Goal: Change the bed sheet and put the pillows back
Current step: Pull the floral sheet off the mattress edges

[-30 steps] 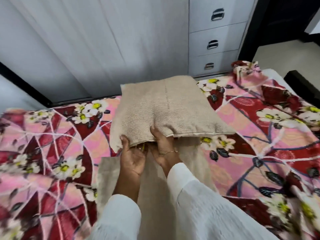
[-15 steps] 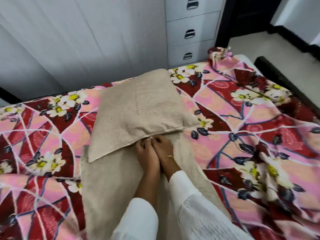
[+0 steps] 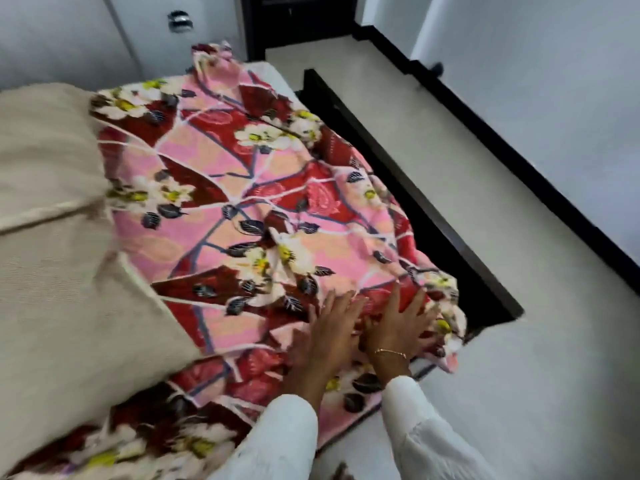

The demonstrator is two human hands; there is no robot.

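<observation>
A pink and red floral bed sheet (image 3: 221,216) covers the bed. Two beige pillows lie on it at the left: the far pillow (image 3: 45,150) overlaps the near pillow (image 3: 65,306). My left hand (image 3: 332,327) and my right hand (image 3: 398,323) rest flat on the sheet, fingers spread, side by side near the bed's right corner. Neither hand holds anything. The sheet is rumpled at that corner (image 3: 440,306). White sleeves cover both forearms.
The dark bed frame (image 3: 415,202) runs along the bed's right side. Beyond it is pale floor (image 3: 519,271) with a black skirting line and a white wall. A grey cabinet with a metal handle (image 3: 180,21) stands behind the bed.
Both hands let go of the upper pillow and moved right onto the sheet near the bed's corner. The view swung right, so the pillows now sit at the left.
</observation>
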